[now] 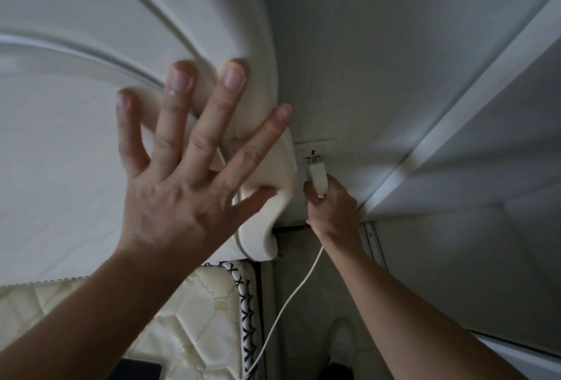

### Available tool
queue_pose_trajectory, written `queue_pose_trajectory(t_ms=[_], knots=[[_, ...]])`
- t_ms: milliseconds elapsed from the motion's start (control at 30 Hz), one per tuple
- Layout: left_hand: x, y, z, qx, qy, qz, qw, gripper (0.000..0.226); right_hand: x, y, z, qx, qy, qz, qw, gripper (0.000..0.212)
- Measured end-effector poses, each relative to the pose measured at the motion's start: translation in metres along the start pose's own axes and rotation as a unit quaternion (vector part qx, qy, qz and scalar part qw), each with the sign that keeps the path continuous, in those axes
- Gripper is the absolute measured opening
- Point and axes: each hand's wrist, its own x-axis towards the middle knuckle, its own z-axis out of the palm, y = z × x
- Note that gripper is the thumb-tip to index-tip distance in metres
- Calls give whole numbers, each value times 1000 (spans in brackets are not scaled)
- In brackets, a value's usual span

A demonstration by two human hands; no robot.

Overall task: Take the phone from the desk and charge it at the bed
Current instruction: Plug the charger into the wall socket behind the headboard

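Observation:
My right hand point(331, 209) grips a white charger plug point(317, 177) with its two prongs at the slots of a white wall socket point(312, 152) beside the bed. A white cable point(291, 294) hangs from the plug down toward the mattress. My left hand point(182, 173) lies flat with fingers spread on the edge of the cream headboard point(91, 30), holding nothing. The dark phone point(136, 369) lies on the quilted mattress point(188, 325) at the bottom edge, partly cut off by the frame.
A narrow gap with pale floor point(303, 319) runs between the bed and the grey wall point(394, 61). A white door or wardrobe frame point(455, 112) slants across the right. A pale shoe point(343, 340) rests on the floor below.

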Motion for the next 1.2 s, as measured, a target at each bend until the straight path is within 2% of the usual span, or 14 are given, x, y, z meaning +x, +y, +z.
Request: queue_pose_trajectory(t_ms=[167, 667, 1000, 1200], knots=[[0, 0, 0, 0, 2, -1, 1000, 81, -2, -7, 3, -8, 20, 19, 1000, 42], [2, 0, -3, -22, -17, -9, 1000, 80, -4, -14, -3, -8, 1, -42, 999, 35], [2, 0, -4, -36, -28, -20, 999, 81, 9, -30, -6, -43, -39, 28, 998, 34], [2, 1, -5, -32, -27, -20, 999, 82, 21, -41, -14, -83, -90, 85, 989, 29]])
